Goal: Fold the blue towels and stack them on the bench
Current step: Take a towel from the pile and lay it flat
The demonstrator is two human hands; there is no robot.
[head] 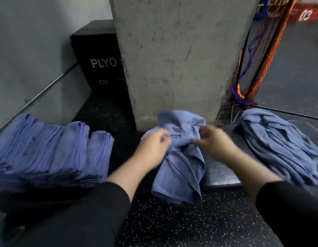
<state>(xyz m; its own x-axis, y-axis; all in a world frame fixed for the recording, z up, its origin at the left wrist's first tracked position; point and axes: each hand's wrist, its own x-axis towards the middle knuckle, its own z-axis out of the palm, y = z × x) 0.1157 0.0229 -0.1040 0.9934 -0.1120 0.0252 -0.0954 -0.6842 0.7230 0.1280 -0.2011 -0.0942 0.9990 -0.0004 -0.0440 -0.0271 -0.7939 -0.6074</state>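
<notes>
Blue towel [179,157] crumpled mid-bench, draped over the front edge; folding not yet begun.
Left hand [152,145] and right hand [213,139] each pinch its bunched top; recommend finding corners and shaking flat before folding onto the folded stack [53,150] at the left end.

Both forearms are stretched forward in black sleeves; the left hand [152,145] and right hand [212,139] are curled into the crumpled towel [181,157], fingers pinching cloth.
</notes>
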